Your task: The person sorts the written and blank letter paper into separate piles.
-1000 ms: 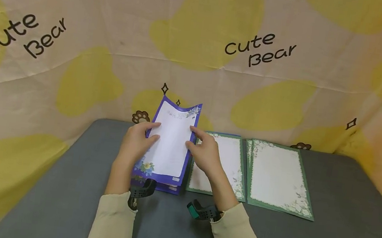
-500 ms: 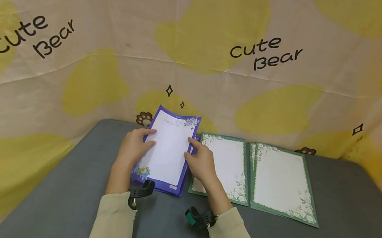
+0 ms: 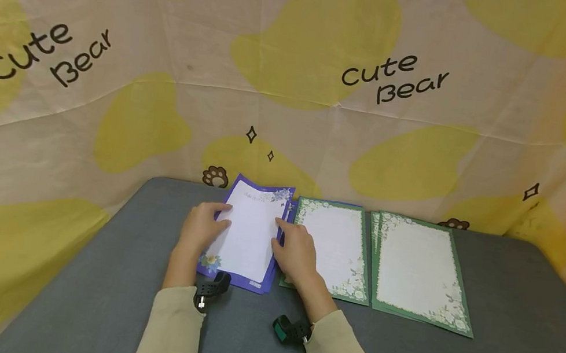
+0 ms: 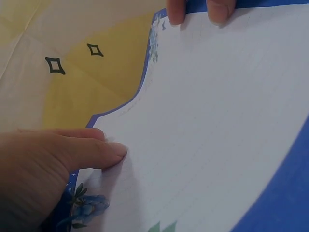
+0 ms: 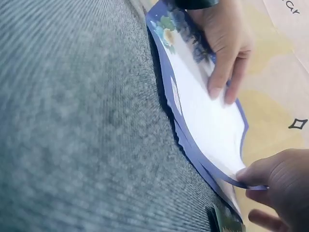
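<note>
A purple-bordered sheet of stationery paper point(image 3: 249, 234) with blue flowers in two corners is held between both hands, its far edge bowed. My left hand point(image 3: 199, 228) pinches its left edge, thumb on the white face. On the opposite edge, my right hand point(image 3: 298, 251) grips with thumb and fingers; the right wrist view shows the thumb on top and fingers under the sheet. Another purple-edged sheet point(image 5: 190, 157) lies beneath, mostly hidden. In the left wrist view, the sheet's white face point(image 4: 193, 106) curves down between the hands.
Right of the hands lies a green-bordered floral sheet point(image 3: 332, 246), with purple edges showing behind it. Farther right is a stack of similar green-bordered sheets point(image 3: 414, 267). All rest on a grey cloth-covered table point(image 3: 518, 320), backed by a printed yellow-and-beige curtain point(image 3: 298, 44).
Both hands have lowered the purple-bordered sheet toward the table, bringing it closer over the one beneath. The camera view has shifted slightly. The green-bordered sheets lie as before.
</note>
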`<move>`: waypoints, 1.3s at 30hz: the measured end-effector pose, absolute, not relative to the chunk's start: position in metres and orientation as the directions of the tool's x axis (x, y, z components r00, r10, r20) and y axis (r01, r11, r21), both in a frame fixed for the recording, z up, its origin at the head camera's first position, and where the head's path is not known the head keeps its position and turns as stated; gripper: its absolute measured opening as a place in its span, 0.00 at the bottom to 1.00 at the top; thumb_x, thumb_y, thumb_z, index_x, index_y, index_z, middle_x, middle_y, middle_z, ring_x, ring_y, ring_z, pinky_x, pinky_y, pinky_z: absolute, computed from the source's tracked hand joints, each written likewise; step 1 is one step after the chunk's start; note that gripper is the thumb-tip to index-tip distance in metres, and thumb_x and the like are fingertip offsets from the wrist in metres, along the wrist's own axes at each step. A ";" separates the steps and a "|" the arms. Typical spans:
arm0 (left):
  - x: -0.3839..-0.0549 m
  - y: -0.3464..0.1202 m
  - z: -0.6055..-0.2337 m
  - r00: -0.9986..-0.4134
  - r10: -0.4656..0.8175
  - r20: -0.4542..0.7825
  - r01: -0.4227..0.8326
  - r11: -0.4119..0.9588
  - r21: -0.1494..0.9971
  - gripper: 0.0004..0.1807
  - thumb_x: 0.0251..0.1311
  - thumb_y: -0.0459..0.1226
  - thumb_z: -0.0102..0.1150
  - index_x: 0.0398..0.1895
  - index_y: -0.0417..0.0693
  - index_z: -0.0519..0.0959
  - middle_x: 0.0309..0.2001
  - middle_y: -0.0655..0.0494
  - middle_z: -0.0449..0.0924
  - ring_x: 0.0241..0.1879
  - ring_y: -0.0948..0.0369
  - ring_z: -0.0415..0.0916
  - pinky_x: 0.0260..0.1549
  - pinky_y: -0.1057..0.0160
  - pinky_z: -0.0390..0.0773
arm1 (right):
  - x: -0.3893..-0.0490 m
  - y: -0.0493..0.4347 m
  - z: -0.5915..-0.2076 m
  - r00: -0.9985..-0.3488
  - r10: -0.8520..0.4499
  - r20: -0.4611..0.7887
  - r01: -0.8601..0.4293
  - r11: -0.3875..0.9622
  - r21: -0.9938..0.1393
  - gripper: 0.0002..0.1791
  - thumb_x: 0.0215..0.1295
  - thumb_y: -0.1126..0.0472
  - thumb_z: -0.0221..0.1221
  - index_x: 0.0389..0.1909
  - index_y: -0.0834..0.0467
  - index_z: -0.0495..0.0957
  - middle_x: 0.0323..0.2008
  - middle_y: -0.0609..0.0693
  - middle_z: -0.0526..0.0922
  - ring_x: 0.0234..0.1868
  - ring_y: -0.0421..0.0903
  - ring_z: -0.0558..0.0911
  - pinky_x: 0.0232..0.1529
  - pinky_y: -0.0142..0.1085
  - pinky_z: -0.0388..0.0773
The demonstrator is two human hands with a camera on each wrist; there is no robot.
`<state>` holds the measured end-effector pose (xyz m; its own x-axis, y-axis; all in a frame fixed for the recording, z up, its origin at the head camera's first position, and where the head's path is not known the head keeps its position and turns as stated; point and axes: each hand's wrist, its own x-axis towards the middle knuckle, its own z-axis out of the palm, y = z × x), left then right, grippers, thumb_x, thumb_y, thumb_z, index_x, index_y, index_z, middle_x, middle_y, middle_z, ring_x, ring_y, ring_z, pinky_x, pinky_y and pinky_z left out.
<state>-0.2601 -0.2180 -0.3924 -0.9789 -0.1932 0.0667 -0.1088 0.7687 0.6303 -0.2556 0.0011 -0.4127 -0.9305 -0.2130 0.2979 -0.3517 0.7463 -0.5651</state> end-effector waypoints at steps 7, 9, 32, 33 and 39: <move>-0.261 -0.218 -0.406 -0.979 -0.200 0.030 -0.140 0.776 0.616 0.24 0.66 0.38 0.63 0.65 0.47 0.78 0.67 0.38 0.76 0.68 0.39 0.71 0.66 0.38 0.70 | -0.257 0.004 -0.423 -0.917 -0.247 0.314 -0.381 0.778 -0.500 0.20 0.65 0.59 0.65 0.57 0.58 0.84 0.52 0.56 0.88 0.63 0.59 0.80 0.63 0.56 0.75; -0.262 -0.219 -0.408 -0.978 -0.208 0.026 -0.149 0.777 0.611 0.24 0.66 0.39 0.63 0.65 0.48 0.78 0.67 0.39 0.75 0.68 0.39 0.70 0.66 0.38 0.70 | -0.257 0.004 -0.425 -0.910 -0.258 0.324 -0.393 0.785 -0.478 0.19 0.65 0.58 0.65 0.56 0.58 0.84 0.52 0.56 0.88 0.64 0.59 0.79 0.63 0.57 0.75; -0.259 -0.214 -0.402 -0.941 -0.327 0.089 -0.190 0.727 0.660 0.22 0.61 0.36 0.63 0.59 0.40 0.82 0.59 0.36 0.81 0.61 0.39 0.77 0.59 0.40 0.76 | -0.254 -0.005 -0.429 -0.910 -0.236 0.340 -0.372 0.828 -0.421 0.18 0.64 0.53 0.65 0.51 0.58 0.86 0.57 0.60 0.85 0.67 0.61 0.76 0.73 0.60 0.63; -0.259 -0.214 -0.402 -0.942 -0.326 0.083 -0.193 0.727 0.659 0.23 0.61 0.37 0.63 0.60 0.40 0.82 0.60 0.36 0.81 0.61 0.39 0.76 0.59 0.40 0.75 | -0.254 -0.005 -0.429 -0.911 -0.238 0.337 -0.373 0.826 -0.423 0.18 0.64 0.53 0.65 0.51 0.58 0.86 0.58 0.60 0.84 0.68 0.62 0.75 0.73 0.61 0.62; -0.259 -0.213 -0.401 -0.950 -0.305 0.063 -0.195 0.740 0.644 0.25 0.62 0.39 0.61 0.62 0.39 0.80 0.63 0.35 0.78 0.64 0.38 0.74 0.62 0.40 0.73 | -0.256 -0.002 -0.428 -0.910 -0.236 0.341 -0.378 0.809 -0.450 0.21 0.65 0.52 0.64 0.54 0.59 0.85 0.61 0.60 0.82 0.70 0.62 0.73 0.74 0.60 0.62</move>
